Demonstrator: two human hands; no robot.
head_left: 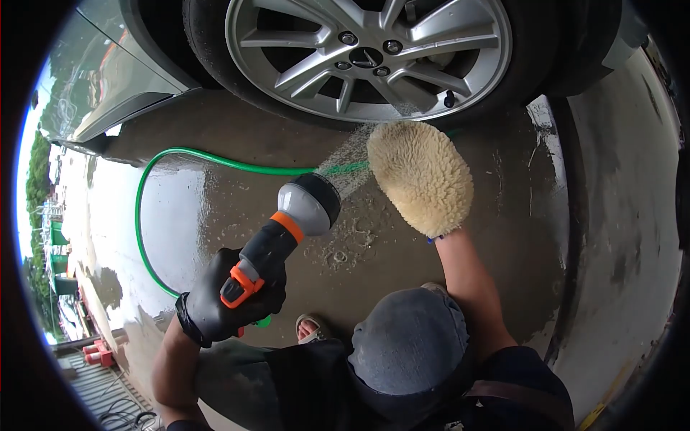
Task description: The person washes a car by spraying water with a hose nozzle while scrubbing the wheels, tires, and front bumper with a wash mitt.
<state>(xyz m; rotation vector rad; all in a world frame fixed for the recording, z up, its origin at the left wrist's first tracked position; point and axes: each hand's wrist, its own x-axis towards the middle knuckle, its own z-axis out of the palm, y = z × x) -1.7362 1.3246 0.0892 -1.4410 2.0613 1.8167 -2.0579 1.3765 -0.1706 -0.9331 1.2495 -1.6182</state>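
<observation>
My left hand, in a black glove, is closed around a hose spray nozzle with a grey head and orange trim. Water fans out of the nozzle's head toward the lower rim and the mitt. Over my right hand is a cream fleece wash mitt, which hides the hand and its fingers. The mitt is close below the silver alloy wheel; whether it touches the tyre I cannot tell. A green hose loops over the ground and runs back toward my gloved hand.
The car's body panel rises at the upper left. Wet concrete with puddles lies beneath the wheel. My sandalled foot and cloth-covered knee are below. A concrete ledge runs along the right, and a red object stands at lower left.
</observation>
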